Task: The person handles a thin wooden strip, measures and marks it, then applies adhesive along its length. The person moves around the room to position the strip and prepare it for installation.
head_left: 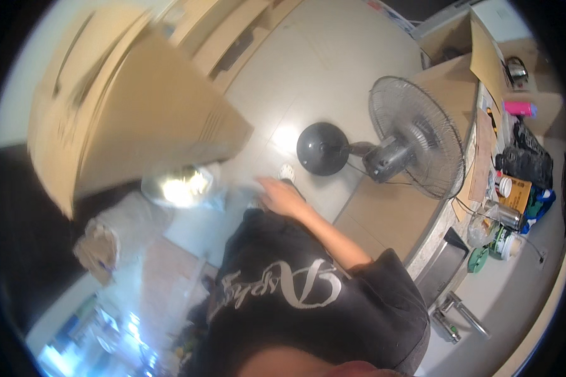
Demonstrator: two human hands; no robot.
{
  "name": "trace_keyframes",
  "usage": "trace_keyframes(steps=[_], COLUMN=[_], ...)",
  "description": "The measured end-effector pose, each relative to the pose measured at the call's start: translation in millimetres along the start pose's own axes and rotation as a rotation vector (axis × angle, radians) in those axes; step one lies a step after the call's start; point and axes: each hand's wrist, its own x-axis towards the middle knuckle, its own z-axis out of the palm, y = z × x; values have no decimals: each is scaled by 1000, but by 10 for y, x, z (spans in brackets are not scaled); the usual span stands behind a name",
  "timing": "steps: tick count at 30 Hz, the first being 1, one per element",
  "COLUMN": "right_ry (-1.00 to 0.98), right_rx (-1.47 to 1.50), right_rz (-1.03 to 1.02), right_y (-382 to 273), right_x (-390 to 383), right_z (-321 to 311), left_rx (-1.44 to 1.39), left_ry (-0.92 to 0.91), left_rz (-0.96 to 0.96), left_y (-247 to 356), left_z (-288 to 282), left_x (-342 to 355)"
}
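My right hand reaches across in front of my dark T-shirt, its forearm coming from the right sleeve. Its fingers are stretched out and a little blurred, with nothing seen in them. Just left of it lies a shiny, see-through wrapped thing under bright glare; its kind I cannot make out. Above that is a large tan box-shaped piece with slots near one edge, smeared by motion. My left hand does not show.
A black standing fan with a round base stands on the tiled floor ahead right. Along the right runs a counter with a sink, a tap, a pink cylinder and several containers. A pale crumpled bag lies left.
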Motion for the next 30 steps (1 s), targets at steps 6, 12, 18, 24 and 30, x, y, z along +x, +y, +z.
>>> trace_keyframes(steps=[6, 12, 18, 24, 30], right_ry=[-414, -505, -457, -79, -32], right_rx=[-147, -535, -503, -256, -339], right_rz=[757, 144, -102, -151, -612], right_y=[1188, 838, 284, -218, -363], right_x=[-351, -139, -99, 189, 425], right_z=[371, -71, -633, -1070, -576], left_rx=[-128, -238, -75, 140, 195], left_ry=[63, 159, 92, 73, 24], left_rz=[-76, -58, 6, 23, 188], left_y=[599, 962, 1060, 789, 1805], left_z=[-123, -148, -206, -47, -535], left_x=[-160, -135, 256, 556, 267])
